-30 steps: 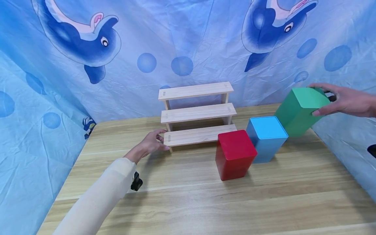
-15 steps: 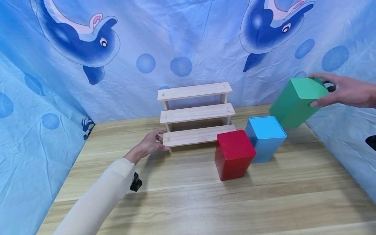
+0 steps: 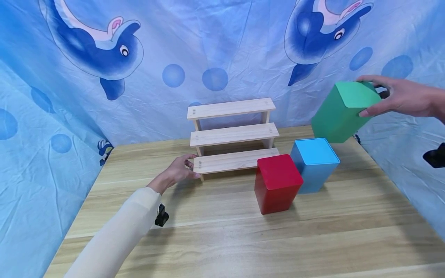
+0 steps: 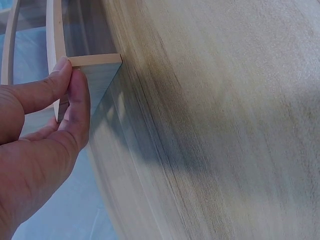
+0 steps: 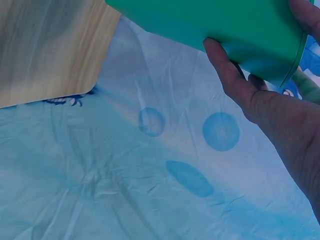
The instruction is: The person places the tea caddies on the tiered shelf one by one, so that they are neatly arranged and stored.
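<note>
My left hand (image 3: pixel 180 169) pinches the left end of the lowest step on a three-tier wooden stand (image 3: pixel 234 134). In the left wrist view, thumb and fingers of the left hand (image 4: pixel 50 115) close around the board's edge (image 4: pixel 95 60). At the far right, my right hand (image 3: pixel 403 96) grips the top of a tall green box (image 3: pixel 342 110), which hangs tilted above the table's back right corner. The right wrist view has the green box (image 5: pixel 215 30) at the top, with fingers of the right hand (image 5: pixel 270 100) along its side.
A red box (image 3: pixel 278 183) stands before the stand's right end. Just behind it, to the right, is a blue box (image 3: pixel 314 166). A blue dolphin-print cloth (image 3: pixel 146 46) hangs behind and beside the wooden table (image 3: pixel 222 243).
My right hand has raised the green box and carried it slightly left and back, off the table. The left hand, stand, red box and blue box have stayed put.
</note>
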A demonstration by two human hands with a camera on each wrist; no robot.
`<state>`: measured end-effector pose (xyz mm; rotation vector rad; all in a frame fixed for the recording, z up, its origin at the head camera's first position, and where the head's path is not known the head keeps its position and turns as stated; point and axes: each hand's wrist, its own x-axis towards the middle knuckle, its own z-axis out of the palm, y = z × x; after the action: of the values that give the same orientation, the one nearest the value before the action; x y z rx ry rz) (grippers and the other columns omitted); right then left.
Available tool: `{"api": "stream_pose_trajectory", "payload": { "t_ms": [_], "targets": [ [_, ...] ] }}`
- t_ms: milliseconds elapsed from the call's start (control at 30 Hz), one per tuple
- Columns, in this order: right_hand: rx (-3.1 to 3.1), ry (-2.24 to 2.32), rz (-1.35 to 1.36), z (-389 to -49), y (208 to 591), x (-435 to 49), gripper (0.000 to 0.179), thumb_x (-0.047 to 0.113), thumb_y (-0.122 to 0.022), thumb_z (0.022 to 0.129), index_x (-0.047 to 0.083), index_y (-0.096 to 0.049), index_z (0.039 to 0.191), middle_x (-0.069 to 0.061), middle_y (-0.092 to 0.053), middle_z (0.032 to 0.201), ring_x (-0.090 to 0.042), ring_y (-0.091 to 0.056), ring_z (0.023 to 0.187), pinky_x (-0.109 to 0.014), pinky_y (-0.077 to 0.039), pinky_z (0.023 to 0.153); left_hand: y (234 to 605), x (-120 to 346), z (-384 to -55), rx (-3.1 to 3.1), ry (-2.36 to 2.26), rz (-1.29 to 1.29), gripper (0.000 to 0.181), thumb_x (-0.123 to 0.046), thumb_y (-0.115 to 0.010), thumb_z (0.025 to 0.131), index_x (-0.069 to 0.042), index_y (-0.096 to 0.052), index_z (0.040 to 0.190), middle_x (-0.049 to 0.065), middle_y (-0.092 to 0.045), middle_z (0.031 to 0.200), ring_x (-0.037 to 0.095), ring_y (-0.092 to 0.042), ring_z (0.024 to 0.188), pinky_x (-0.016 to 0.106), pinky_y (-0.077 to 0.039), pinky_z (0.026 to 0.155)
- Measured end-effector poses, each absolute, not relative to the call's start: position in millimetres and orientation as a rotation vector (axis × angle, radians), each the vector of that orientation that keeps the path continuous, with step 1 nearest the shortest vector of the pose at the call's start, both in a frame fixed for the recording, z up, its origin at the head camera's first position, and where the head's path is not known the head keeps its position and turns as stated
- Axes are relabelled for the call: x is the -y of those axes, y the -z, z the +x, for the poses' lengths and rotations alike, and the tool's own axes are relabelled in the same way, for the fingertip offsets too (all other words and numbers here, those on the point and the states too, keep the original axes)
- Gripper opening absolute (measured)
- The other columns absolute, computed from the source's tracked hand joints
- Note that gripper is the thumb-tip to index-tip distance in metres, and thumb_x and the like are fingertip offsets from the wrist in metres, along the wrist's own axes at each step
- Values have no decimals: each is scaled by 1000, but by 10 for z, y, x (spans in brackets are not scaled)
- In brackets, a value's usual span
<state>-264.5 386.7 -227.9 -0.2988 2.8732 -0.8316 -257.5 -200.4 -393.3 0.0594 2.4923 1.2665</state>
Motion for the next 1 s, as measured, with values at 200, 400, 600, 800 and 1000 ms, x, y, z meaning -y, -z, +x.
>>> {"api": "stream_pose_trajectory", "payload": {
  "t_ms": [200, 400, 600, 800, 1000],
  "targets": [
    [-2879, 841, -318, -2665, 2200, -3767, 99, 21, -70, 89, 27, 3, 156, -35, -7, 146, -58, -23, 119, -74, -32, 86, 3934, 1994, -2583, -2482, -1271, 65, 82, 4, -77, 77, -3, -35, 146, 17, -50, 107, 23, -50, 88, 27, -45, 67],
    [-2872, 844, -340, -2682, 2111, -3660, 98, 22, -69, 89, 29, 3, 155, -34, -6, 147, -59, -22, 121, -77, -26, 89, 3929, 1994, -2595, -2489, -1274, 69, 80, 5, -77, 76, -4, -37, 145, 16, -50, 106, 23, -50, 87, 26, -44, 66],
    [-2867, 833, -377, -2705, 2021, -3508, 99, 21, -71, 88, 28, 0, 156, -33, -9, 147, -57, -23, 123, -76, -28, 89, 3934, 2000, -2598, -2503, -1258, 75, 80, 4, -77, 77, -4, -37, 145, 16, -50, 106, 23, -50, 88, 27, -44, 67],
    [-2876, 811, -417, -2728, 1925, -3347, 98, 22, -73, 86, 28, -5, 156, -31, -12, 147, -54, -25, 124, -76, -27, 88, 3936, 2007, -2592, -2510, -1252, 70, 79, 3, -77, 77, -4, -37, 146, 16, -51, 106, 23, -50, 90, 27, -43, 68],
    [-2832, 862, -470, -2728, 1855, -3203, 96, 18, -73, 86, 31, -9, 156, -26, -13, 148, -51, -22, 126, -76, -25, 91, 3935, 2009, -2584, -2516, -1245, 61, 79, 3, -77, 77, -5, -37, 145, 16, -50, 106, 23, -50, 89, 27, -43, 68]
  ]
}}
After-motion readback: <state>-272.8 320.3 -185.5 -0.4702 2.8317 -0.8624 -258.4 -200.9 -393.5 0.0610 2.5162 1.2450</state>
